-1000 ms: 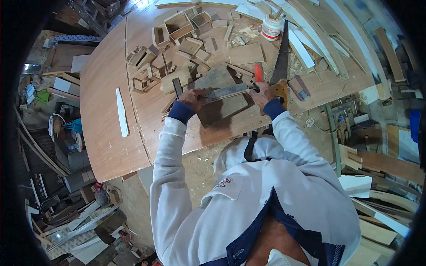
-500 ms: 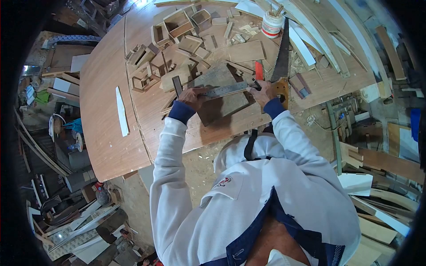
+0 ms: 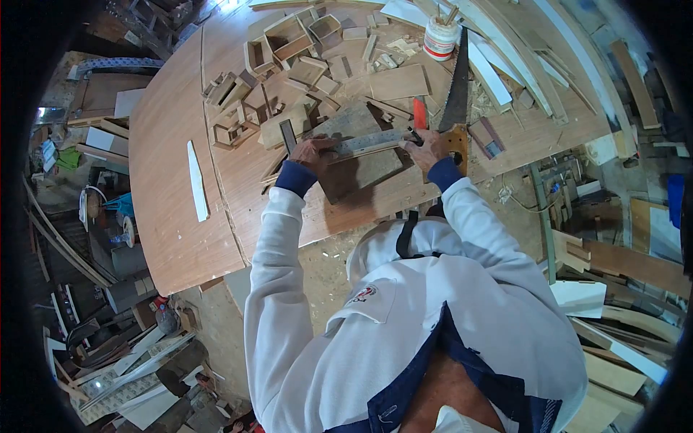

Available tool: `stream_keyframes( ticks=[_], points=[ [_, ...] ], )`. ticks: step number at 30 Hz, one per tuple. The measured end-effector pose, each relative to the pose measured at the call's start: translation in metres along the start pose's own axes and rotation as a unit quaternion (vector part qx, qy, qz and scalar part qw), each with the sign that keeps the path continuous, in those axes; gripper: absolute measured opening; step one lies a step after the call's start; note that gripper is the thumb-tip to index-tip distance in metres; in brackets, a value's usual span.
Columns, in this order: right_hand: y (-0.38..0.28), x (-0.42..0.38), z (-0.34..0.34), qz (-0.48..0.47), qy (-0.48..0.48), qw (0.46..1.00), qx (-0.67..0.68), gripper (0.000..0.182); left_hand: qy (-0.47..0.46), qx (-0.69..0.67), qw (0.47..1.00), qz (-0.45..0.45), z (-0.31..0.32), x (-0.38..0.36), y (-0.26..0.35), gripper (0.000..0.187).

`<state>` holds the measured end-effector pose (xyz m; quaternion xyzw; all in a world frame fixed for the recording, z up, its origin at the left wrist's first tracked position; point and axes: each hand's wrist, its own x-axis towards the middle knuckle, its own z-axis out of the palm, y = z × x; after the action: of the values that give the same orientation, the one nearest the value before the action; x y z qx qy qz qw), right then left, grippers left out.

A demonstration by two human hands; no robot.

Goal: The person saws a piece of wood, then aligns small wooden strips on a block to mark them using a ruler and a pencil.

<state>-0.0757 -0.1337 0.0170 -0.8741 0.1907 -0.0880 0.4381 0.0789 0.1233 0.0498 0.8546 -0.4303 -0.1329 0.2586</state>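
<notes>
My left hand [image 3: 312, 154] is closed on a try square with a dark stock [image 3: 288, 135] and a metal blade [image 3: 369, 141]. The blade reaches rightward along a thin, light wooden strip [image 3: 368, 151]. Under both lies a flat grey-brown board [image 3: 354, 179]. My right hand [image 3: 429, 149] pinches a dark pen or pencil [image 3: 414, 135] by the blade's right end. Just right of that hand rests a handsaw [image 3: 456, 97], its wooden handle partly behind my fingers. A flat red piece [image 3: 420, 113] lies just beyond the right hand.
Small wooden boxes [image 3: 290, 43] and loose offcuts cover the far side of the worktable [image 3: 173, 180]. A white tub [image 3: 442, 40] holding sticks stands at the back right beside long strips [image 3: 520, 65]. A white tapered strip [image 3: 197, 180] lies on the left.
</notes>
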Motion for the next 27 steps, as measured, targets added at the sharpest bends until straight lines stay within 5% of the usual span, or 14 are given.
stream_keyframes(
  ticks=[9, 11, 27],
  points=[
    [-0.002, 0.001, 0.0, 0.06, -0.03, 0.998, -0.007, 0.044, -0.038, -0.032, 0.998, -0.038, -0.008, 0.005, 0.007, 0.037],
    [0.033, 0.007, 0.022, 0.024, 0.011, 1.0, -0.001, 0.038, -0.043, -0.037, 0.998, -0.04, -0.008, 0.005, 0.008, 0.038],
    [0.005, 0.004, 0.001, 0.038, -0.046, 0.997, 0.042, 0.032, -0.032, -0.019, 0.997, -0.061, -0.008, 0.003, 0.013, 0.032]
  ],
)
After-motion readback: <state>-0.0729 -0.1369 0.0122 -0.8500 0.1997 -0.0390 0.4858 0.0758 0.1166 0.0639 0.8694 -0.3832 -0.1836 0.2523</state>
